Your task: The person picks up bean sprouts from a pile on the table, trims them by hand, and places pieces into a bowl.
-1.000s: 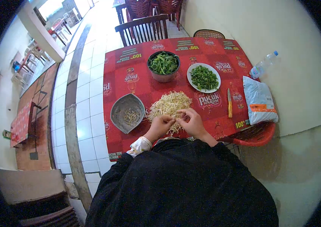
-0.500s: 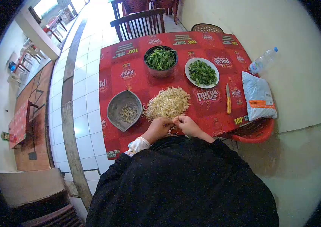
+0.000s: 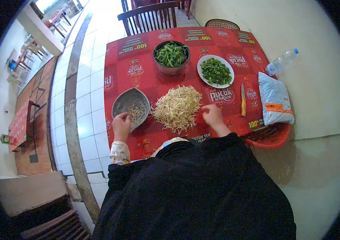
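Observation:
A heap of bean sprouts (image 3: 178, 107) lies on the red tablecloth in front of me. My left hand (image 3: 122, 125) is at the near left rim of a grey pointed bowl (image 3: 118, 105), fingertips pinched together over it. Some sprout bits (image 3: 137, 113) lie inside that bowl. Beside the heap's right edge is my right hand (image 3: 214, 116), its fingers curled together and pointing left. Whatever either hand may hold is too small to make out.
Behind the heap stand a dark pot of leafy greens (image 3: 171, 55) and a white plate (image 3: 230, 78) of chopped greens. To the right lie a knife (image 3: 243, 105) and a grey plastic package (image 3: 274, 96), near a clear bottle (image 3: 282, 61). A red chair (image 3: 272, 140) touches the table's right side.
My hands were together at the heap's near edge. They have parted: the left moved to the grey bowl, the right to the heap's right side. The view shifted slightly.

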A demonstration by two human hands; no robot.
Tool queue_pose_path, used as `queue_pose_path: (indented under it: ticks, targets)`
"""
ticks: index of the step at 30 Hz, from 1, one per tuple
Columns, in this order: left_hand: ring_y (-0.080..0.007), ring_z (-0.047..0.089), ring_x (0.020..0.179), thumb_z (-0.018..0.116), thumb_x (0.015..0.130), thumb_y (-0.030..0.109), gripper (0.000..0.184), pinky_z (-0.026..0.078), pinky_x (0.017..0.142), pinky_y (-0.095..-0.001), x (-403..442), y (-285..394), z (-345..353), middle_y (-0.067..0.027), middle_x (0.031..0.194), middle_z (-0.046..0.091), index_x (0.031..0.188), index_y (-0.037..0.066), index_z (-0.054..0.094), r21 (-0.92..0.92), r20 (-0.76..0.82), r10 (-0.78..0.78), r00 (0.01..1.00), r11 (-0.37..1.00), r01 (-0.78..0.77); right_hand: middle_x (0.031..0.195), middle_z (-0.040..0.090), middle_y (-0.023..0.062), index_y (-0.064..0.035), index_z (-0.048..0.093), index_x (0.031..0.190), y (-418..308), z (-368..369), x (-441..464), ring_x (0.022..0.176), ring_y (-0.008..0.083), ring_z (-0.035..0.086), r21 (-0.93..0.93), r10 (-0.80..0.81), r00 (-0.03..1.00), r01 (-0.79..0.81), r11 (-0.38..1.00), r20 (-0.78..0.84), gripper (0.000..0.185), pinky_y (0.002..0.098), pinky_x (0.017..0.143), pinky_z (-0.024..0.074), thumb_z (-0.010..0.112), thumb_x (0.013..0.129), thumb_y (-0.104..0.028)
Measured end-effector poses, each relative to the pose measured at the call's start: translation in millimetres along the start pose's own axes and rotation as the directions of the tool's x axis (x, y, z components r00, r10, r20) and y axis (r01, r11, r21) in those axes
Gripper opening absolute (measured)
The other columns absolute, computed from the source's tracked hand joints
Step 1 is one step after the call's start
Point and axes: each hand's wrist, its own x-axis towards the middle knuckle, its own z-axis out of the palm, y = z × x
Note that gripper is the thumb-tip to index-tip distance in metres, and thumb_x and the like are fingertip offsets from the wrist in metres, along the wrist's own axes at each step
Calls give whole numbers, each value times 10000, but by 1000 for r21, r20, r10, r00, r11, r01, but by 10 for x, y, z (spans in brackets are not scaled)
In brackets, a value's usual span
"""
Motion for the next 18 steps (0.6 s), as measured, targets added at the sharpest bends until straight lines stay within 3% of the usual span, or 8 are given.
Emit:
queue_pose_path:
  ticks: [4, 7, 8, 9, 11, 12, 14, 18]
  targets:
    - [-287, 609, 770, 608, 753, 127, 249, 480, 708, -349, -72, -88, 62, -178, 879, 617, 963, -5, 623, 423, -234, 227, 945, 899, -111, 843, 607, 147, -74, 665, 838, -330, 153, -250, 859, 316, 574, -217, 22, 991, 8, 976, 134, 241, 396, 775, 457, 640, 672, -247]
    - [-265, 600, 807, 628, 742, 115, 240, 473, 718, -341, -254, 673, -226, -173, 880, 605, 955, 5, 627, -95, 35, 147, 988, 985, -143, 841, 625, 131, -100, 680, 827, -355, 239, -265, 832, 312, 584, -268, 73, 987, -33, 963, 141, 259, 394, 743, 466, 665, 664, -301]
    - [-244, 596, 811, 636, 737, 106, 232, 470, 724, -336, -355, 994, -346, -163, 871, 606, 947, 7, 628, -251, 294, 152, 944, 965, -77, 852, 634, 125, -114, 687, 832, -355, 244, -262, 822, 310, 590, -265, 89, 984, -45, 963, 156, 268, 391, 732, 470, 677, 656, -316]
    - [-224, 593, 815, 644, 732, 96, 225, 467, 730, -330, -469, 1280, -452, -154, 861, 608, 939, 9, 629, -379, 527, 189, 829, 925, 30, 829, 639, 122, -111, 690, 817, -333, 259, -243, 798, 298, 599, -244, 133, 974, -86, 966, 182, 262, 383, 711, 473, 683, 652, -315]
    - [-194, 592, 791, 639, 745, 101, 200, 467, 722, -319, -647, 1608, -564, -136, 855, 610, 924, 13, 629, -550, 676, 580, 454, 808, -214, 782, 648, 117, -106, 697, 785, -256, 320, -179, 749, 273, 618, -202, 213, 948, -166, 965, 236, 250, 367, 670, 480, 697, 644, -312]
    - [-245, 597, 807, 639, 748, 102, 191, 467, 717, -342, -707, 1762, -629, -126, 869, 611, 919, 19, 621, -541, 783, 544, 303, 835, -101, 767, 651, 111, -96, 697, 774, -187, 358, -144, 721, 249, 621, -124, 207, 947, -181, 976, 244, 248, 354, 652, 478, 705, 641, -305]
    - [-289, 589, 820, 615, 748, 75, 199, 464, 725, -364, -681, 1895, -675, -141, 860, 603, 939, 18, 614, -551, 740, 636, 218, 759, -346, 737, 657, 100, -76, 696, 750, -80, 364, -75, 663, 201, 629, 34, 193, 947, -208, 977, 257, 245, 329, 616, 474, 720, 635, -292]
    - [-332, 555, 901, 596, 731, 64, 311, 450, 790, -392, -647, 1915, -812, -161, 957, 575, 1038, 23, 569, -583, 727, 678, 109, 694, -423, 691, 637, 51, -17, 680, 811, 45, 355, -28, 556, 109, 552, 331, 325, 903, -408, 851, 280, 226, 265, 529, 432, 698, 709, -218]
